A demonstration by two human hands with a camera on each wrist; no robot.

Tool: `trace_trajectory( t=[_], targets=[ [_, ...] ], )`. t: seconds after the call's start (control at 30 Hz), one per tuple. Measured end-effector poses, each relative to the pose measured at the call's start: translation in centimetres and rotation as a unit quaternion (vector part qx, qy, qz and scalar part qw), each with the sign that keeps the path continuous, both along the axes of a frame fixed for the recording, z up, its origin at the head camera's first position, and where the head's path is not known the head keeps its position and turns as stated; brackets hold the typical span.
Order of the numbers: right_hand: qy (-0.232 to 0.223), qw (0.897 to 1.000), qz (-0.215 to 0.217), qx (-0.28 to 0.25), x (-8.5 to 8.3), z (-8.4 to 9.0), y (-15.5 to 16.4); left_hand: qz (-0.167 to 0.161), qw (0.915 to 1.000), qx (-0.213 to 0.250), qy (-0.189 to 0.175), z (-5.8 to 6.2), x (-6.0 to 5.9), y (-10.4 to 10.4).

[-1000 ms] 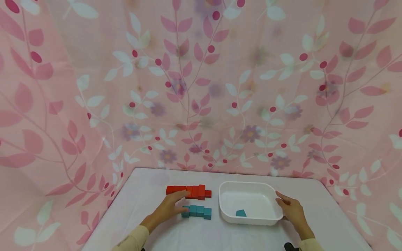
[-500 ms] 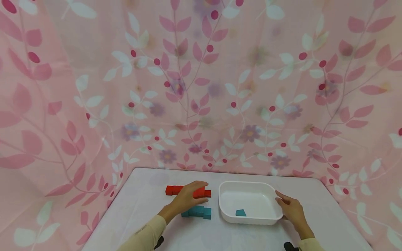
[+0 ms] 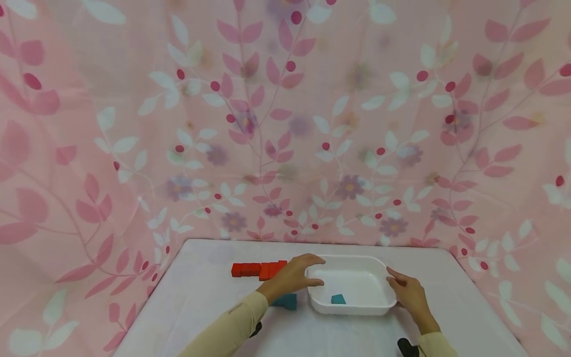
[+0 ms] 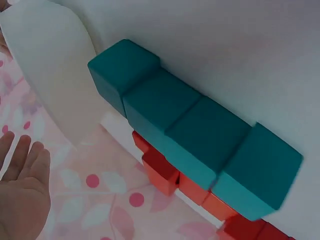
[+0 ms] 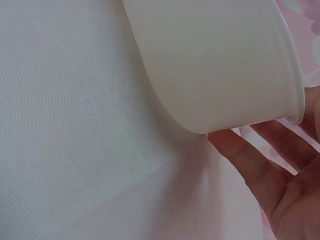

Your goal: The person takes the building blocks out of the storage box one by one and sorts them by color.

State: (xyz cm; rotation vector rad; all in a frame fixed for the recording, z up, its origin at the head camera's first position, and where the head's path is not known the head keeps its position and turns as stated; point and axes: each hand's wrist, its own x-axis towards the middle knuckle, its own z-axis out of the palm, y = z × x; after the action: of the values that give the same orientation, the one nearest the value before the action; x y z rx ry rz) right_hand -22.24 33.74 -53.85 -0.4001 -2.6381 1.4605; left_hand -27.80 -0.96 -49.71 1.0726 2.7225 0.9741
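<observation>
hands [image 3: 352, 285] flanking tray [image 3: 357, 311], wrist shows teal blocks [image 4: 195, 130]

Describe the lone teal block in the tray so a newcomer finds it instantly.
Start at the white tray on the white table, between the left hand and the right hand. The teal block lies on its floor, toward the near wall. It is the only block inside; the other teal blocks and the red blocks sit on the table left of the tray.

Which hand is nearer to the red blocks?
The left hand: it hovers beside the right end of the red blocks, over the tray's left rim. The right hand rests at the tray's far right side.
</observation>
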Motion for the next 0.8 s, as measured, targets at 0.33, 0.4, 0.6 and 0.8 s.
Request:
trace_trajectory(
  t=[0.33, 0.4, 0.6, 0.8],
  targets=[
    [-0.005, 1.0, -0.002, 0.004, 0.0, 0.3, 0.1, -0.049, 0.9981, -0.026, -0.027, -0.6, -0.3, 4.3],
    [-0.002, 1.0, -0.002, 0.001, 0.1, 0.4, 0.1, -0.05, 0.9977, -0.029, -0.037, -0.9, -0.2, 5.1],
    [0.001, 1.0, -0.002, -0.018, 0.1, 0.1, 0.1, -0.026, 0.9961, -0.069, -0.048, -2.3, 0.0, 6.9],
    [0.006, 1.0, -0.001, -0.014, -0.2, -0.4, 0.1, -0.01, 0.9918, -0.123, -0.035, -3.0, 0.2, 7.8]
  ],
)
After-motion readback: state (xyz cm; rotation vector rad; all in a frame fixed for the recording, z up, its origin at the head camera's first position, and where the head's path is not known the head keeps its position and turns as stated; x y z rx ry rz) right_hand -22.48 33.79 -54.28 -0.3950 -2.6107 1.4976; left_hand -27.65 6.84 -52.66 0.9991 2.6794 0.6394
